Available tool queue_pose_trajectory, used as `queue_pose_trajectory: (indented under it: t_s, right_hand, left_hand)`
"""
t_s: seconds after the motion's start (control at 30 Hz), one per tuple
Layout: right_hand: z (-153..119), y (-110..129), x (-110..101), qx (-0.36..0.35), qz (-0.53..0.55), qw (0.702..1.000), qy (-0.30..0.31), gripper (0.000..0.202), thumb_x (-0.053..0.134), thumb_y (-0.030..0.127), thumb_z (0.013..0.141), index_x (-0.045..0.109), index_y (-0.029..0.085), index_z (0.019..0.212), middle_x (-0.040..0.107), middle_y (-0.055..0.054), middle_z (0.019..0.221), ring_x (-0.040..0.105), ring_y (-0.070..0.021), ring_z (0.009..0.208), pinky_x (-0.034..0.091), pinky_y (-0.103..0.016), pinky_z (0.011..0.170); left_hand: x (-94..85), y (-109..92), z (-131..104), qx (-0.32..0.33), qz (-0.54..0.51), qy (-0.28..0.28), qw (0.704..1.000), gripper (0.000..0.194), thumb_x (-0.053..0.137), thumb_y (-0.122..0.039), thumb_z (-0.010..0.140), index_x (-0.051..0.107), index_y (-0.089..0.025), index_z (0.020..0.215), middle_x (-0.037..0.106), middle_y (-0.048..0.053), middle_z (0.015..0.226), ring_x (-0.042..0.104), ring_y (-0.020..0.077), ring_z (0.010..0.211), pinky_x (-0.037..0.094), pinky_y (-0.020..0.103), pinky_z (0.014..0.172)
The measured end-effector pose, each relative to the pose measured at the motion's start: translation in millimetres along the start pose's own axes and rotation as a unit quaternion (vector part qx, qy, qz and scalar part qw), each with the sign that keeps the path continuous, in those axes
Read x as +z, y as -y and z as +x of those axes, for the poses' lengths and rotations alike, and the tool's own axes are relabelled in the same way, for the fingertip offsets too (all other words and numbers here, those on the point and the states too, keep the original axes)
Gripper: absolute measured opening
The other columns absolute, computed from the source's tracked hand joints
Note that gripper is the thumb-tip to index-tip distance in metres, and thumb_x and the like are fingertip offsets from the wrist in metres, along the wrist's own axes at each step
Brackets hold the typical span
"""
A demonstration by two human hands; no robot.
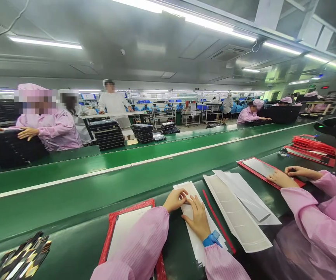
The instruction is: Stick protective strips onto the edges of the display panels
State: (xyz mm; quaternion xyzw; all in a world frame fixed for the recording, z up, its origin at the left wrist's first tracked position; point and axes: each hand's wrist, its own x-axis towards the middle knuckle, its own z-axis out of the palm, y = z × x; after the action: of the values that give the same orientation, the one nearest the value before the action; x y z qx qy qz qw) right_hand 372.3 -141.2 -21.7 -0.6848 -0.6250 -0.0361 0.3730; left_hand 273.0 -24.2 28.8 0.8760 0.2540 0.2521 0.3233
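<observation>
Handling the white strip (197, 247) — left hand (174, 200), fingers nearly pinched, hold unclear; right hand (199, 218) loosely open — lifting wants delicacy.

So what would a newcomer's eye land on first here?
Probably the bright green belt running across the view. Next, the left hand and right hand, close together on a long white sheet below centre. Then the red-edged panel to their left, partly hidden by a pink sleeve.

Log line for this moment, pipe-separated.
left hand: fingers at white sheets | right hand: spread on sheets | blue wristband: right | red strip: beside sheets
</observation>
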Motion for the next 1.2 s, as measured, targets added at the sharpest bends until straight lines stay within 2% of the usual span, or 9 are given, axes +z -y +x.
queue_pose_trajectory:
  t_s: [0.17,0.37,0.6,0.77,0.87,0.93,1.03,1.1,1.2]
  right_hand:
    - [3.8,8.1,-9.4,-0.001,0.038,0.995,-0.092,0.039,0.051,0.034,0.075,0.044,0.022,0.111,0.043,-0.008,0.122,0.029,-0.0253,0.121,0.028,-0.043,0.096]
    - [6.4,11.9,-16.8,0.058,0.047,0.981,-0.178,0.018,0.050,0.035,0.076,0.051,0.024,0.090,0.050,-0.009,0.100,0.046,-0.0253,0.094,0.035,-0.044,0.084]
    - [7.7,13.4,-17.4,0.072,0.122,0.981,-0.132,0.014,0.045,0.035,0.079,0.051,0.023,0.075,0.053,-0.004,0.078,0.048,-0.0211,0.078,0.038,-0.035,0.071]
    - [8.3,21.8,-25.6,0.098,0.242,0.960,-0.097,0.028,0.046,0.044,0.077,0.053,0.021,0.063,0.054,-0.002,0.064,0.047,-0.0175,0.065,0.038,-0.032,0.065]
    - [7.2,40.1,-40.9,0.100,0.296,0.948,-0.066,0.033,0.045,0.047,0.077,0.054,0.020,0.060,0.053,-0.001,0.056,0.048,-0.0147,0.057,0.039,-0.029,0.060]
    - [4.8,60.3,-53.8,0.121,0.404,0.907,-0.019,0.036,0.044,0.050,0.077,0.058,0.018,0.066,0.054,-0.001,0.056,0.050,-0.0138,0.056,0.040,-0.028,0.058]
    - [-0.8,96.5,-69.4,0.190,0.605,0.768,0.091,0.047,0.037,0.057,0.078,0.061,0.016,0.078,0.058,-0.004,0.064,0.054,-0.0143,0.059,0.042,-0.029,0.058]
    - [-5.0,118.5,-73.5,0.232,0.670,0.689,0.155,0.054,0.032,0.061,0.077,0.061,0.015,0.084,0.060,-0.006,0.072,0.056,-0.0150,0.064,0.042,-0.028,0.058]
    - [-11.6,143.0,-71.2,0.274,0.705,0.627,0.186,0.054,0.033,0.060,0.077,0.061,0.014,0.086,0.059,-0.007,0.076,0.055,-0.0149,0.069,0.042,-0.026,0.057]
  left_hand:
    - [-2.7,2.3,12.3,-0.013,-0.002,-0.057,0.998,0.019,0.051,-0.018,0.067,0.059,-0.018,0.085,0.063,-0.001,0.069,0.054,0.0081,0.053,0.044,0.022,0.058]
    - [-13.0,2.1,27.1,-0.035,-0.026,-0.161,0.986,0.014,0.047,-0.021,0.071,0.058,-0.017,0.081,0.062,0.000,0.074,0.052,0.0067,0.047,0.044,0.021,0.051]
    - [-41.6,-12.8,20.3,-0.025,-0.067,-0.241,0.968,0.018,0.041,-0.027,0.079,0.054,-0.017,0.086,0.060,0.003,0.085,0.060,0.0105,0.057,0.048,0.023,0.054]
    - [-69.1,-42.5,-15.1,0.027,-0.058,-0.260,0.963,0.015,0.044,-0.027,0.078,0.056,-0.019,0.084,0.061,0.002,0.080,0.061,0.0127,0.067,0.050,0.025,0.063]
    - [-87.9,-58.2,-43.9,0.044,-0.042,-0.258,0.964,0.014,0.045,-0.025,0.078,0.057,-0.019,0.082,0.062,0.001,0.078,0.060,0.0128,0.071,0.049,0.025,0.067]
    - [-100.6,-66.9,-65.9,0.062,-0.025,-0.253,0.965,0.013,0.046,-0.023,0.078,0.057,-0.019,0.082,0.061,0.001,0.079,0.059,0.0129,0.075,0.049,0.026,0.070]
    - [-116.0,-78.2,-103.6,0.084,0.007,-0.251,0.964,0.012,0.047,-0.019,0.077,0.057,-0.019,0.084,0.060,0.001,0.082,0.058,0.0129,0.077,0.048,0.026,0.072]
    - [-122.6,-83.9,-131.1,0.100,0.037,-0.246,0.964,0.014,0.048,-0.016,0.077,0.056,-0.020,0.087,0.060,0.002,0.083,0.057,0.0135,0.079,0.047,0.027,0.072]
    - [-128.4,-88.3,-171.4,0.135,0.077,-0.218,0.964,0.020,0.048,-0.012,0.076,0.055,-0.022,0.092,0.060,0.002,0.088,0.057,0.0146,0.084,0.047,0.028,0.075]
